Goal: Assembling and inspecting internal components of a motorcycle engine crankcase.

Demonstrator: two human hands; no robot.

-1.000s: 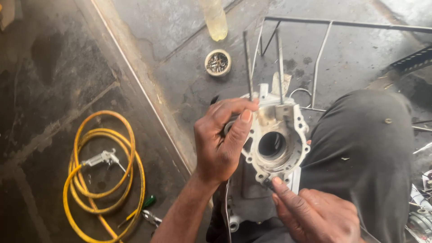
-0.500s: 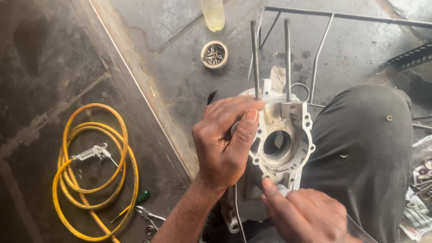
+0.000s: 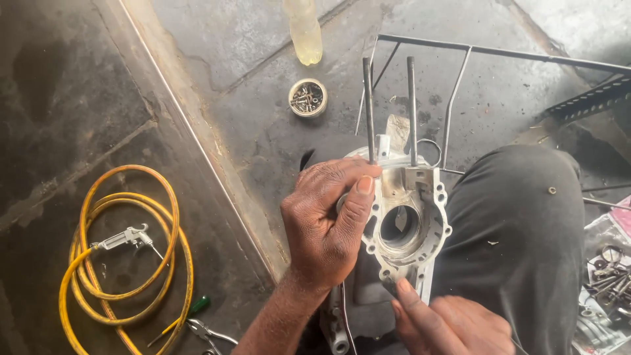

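matt cast-metal casing (image 3: 407, 230), rough concrete floor (image 3: 250, 79)

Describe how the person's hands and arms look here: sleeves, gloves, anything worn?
Both hands are bare: no gloves, rings or watch visible. The left hand shows a bare wrist and forearm with no sleeve. The right hand is cut off by the frame edge; its arm is out of view.

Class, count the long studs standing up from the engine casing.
2: left stud by the left hand's thumb, right stud beside it on the casing. None seem hidden.
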